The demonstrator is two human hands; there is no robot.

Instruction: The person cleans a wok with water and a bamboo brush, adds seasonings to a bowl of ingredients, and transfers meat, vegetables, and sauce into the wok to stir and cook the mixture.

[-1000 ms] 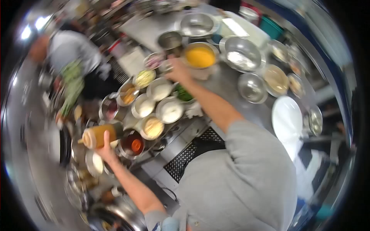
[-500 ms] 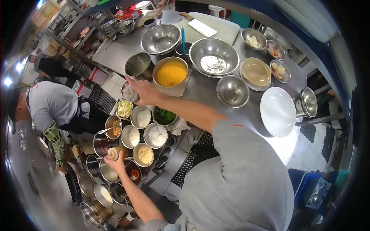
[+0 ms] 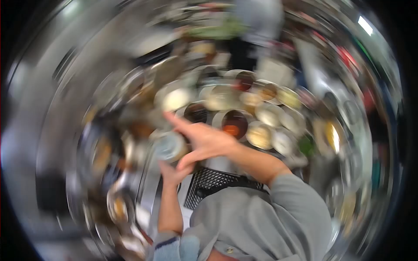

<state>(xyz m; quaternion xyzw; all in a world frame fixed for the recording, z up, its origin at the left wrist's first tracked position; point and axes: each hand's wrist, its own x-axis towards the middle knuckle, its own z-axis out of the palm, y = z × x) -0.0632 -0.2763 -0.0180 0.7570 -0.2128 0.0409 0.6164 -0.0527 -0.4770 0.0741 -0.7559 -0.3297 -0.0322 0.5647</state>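
Motion blur smears much of the view. My right hand (image 3: 204, 139) reaches across from the right, its thumb and fingers spread wide apart. Between its fingertips and my left hand (image 3: 173, 173) sits a round, bluish-white container (image 3: 169, 147), too blurred to name more exactly. My left hand is just below it, thumb to one side. Its fingers are smeared, so I cannot tell whether it grips the container. Beyond my right hand stand a pot with dark red contents (image 3: 235, 125), a tub of pale yellow food (image 3: 260, 135) and a white-filled tub (image 3: 176, 99).
More metal tubs crowd the far side, among them one with green herbs (image 3: 306, 145). A black perforated floor mat (image 3: 209, 185) lies in front of my body. Blurred cookware with yellowish contents (image 3: 118, 208) is at the lower left. A person in grey (image 3: 259, 19) stands across from me.
My view has swung left, away from the steel table with bowls. My hands have left the squeeze bottle and the white-capped container among the tubs and come together at the round container.
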